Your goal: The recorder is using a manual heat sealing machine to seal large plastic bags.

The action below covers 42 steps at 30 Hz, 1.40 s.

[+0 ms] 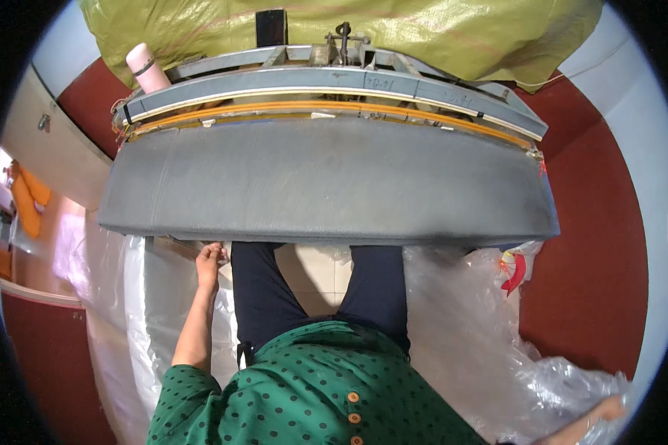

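Observation:
A long grey padded work surface (326, 178) stretches across in front of me, its near edge above my thighs. My left hand (211, 256) is just under that edge, left of my knee, with its fingers curled together. What they pinch, if anything, is too small to make out. Far out at the lower right, my right hand (607, 409) is closed on a crumpled clear plastic sheet (564, 382); its fingertips are partly lost at the dark rim. The sheet runs from there back toward the padded surface beside my right leg.
Behind the pad stands a metal frame (304, 80) with orange and white strips. A pink cylinder (147, 68) leans at its left end. Yellow woven sheeting (423, 37) covers the back. More plastic film (174, 297) hangs on the left. A red ribbon (513, 273) lies at right.

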Each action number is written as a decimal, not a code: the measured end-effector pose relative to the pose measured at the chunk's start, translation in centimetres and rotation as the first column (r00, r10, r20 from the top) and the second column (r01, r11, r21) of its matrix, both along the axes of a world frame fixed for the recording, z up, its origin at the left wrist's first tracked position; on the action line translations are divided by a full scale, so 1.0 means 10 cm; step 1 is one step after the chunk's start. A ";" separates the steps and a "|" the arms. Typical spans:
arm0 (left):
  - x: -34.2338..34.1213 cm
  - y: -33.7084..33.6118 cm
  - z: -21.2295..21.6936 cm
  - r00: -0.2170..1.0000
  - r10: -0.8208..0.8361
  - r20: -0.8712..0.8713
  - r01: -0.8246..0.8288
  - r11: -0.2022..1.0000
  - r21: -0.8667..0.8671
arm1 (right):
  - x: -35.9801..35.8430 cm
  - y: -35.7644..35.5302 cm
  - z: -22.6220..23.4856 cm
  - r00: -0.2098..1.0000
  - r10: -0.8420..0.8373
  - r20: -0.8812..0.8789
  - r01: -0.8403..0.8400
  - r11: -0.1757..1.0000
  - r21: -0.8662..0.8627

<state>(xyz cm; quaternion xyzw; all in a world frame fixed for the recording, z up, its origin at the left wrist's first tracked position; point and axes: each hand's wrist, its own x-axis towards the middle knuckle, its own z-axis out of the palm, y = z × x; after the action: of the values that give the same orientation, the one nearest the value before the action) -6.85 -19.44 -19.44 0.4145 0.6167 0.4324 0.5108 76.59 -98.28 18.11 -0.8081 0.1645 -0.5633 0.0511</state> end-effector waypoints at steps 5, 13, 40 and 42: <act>-0.20 -0.20 0.02 0.978 -0.122 -0.171 0.131 0.990 0.044 | 0.52 1.45 -1.80 0.730 -0.006 -0.683 -0.358 0.848 -0.390; 0.37 -0.56 1.03 0.771 0.025 -0.636 0.336 0.833 0.440 | -0.68 4.39 -4.11 0.099 0.300 -0.949 -0.876 0.478 0.060; 1.12 -0.31 1.44 0.492 0.152 -0.857 0.714 0.493 0.497 | -1.19 1.19 -1.45 0.514 -0.654 -0.555 0.337 0.749 -0.570; 1.01 -0.39 1.35 0.531 0.195 -0.825 0.666 0.506 0.548 | -1.37 1.45 -1.03 0.826 -0.451 -0.339 0.268 0.842 -0.468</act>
<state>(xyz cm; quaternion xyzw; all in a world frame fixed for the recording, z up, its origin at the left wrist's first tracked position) 3.22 -23.36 -5.92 0.8423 0.4187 0.3379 -0.0314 62.90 -83.78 7.79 -0.8591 0.2055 -0.3881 -0.2627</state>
